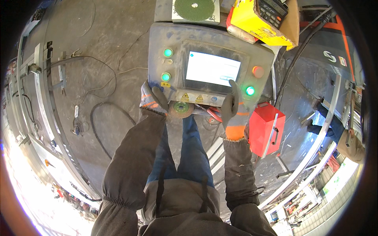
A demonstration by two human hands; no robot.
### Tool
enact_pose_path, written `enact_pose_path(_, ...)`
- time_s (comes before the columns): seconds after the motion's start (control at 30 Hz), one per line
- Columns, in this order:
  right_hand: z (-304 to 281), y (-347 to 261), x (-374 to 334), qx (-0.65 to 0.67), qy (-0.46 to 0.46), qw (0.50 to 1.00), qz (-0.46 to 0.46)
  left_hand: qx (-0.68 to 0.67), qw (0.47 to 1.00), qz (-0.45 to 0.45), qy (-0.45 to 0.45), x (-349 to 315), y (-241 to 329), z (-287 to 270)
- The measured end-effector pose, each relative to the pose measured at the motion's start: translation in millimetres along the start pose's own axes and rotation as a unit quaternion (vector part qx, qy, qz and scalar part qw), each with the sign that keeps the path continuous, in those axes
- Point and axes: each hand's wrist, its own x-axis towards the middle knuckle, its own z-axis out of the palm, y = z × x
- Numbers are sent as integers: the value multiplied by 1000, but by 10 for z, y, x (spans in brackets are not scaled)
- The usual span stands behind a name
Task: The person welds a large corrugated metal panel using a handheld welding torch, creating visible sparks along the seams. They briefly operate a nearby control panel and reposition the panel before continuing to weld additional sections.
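A grey machine control panel (pixel 161 37) with a lit touchscreen (pixel 204 67) is in front of me. My left hand (pixel 153 99), in a grey and orange glove, grips the panel's lower left corner, its thumb on the near edge and the other fingers partly hidden. My right hand (pixel 233 111), gloved alike, stretches its index finger to the screen's lower right corner; it holds nothing that I can see. Green lit buttons (pixel 166 76) sit left of the screen. To its right are a red knob (pixel 258 71) and another green lit button (pixel 250 91).
Beyond the panel lie a green abrasive disc (pixel 183 11) and a yellow box (pixel 252 23) holding a calculator (pixel 271 11). Below it shows another disc (pixel 181 109). A red metal box (pixel 262 129) stands at right. Cables (pixel 94 114) cross the floor; another person (pixel 348 147) is far right.
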Motion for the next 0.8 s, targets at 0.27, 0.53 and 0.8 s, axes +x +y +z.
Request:
enact_pose_path(0.27, 68, -228, 53, 69, -36, 995, 68, 2, 1000, -15, 2, -18, 31, -1)
enact_pose_path(0.53, 15, -42, -100, 28, -2, 999, 34, -26, 999, -22, -8, 0, 111, -18)
enact_pose_path(0.8, 51, 124, 119, 7, 41, 999, -5, 39, 999, 2, 10, -6, -16, -18)
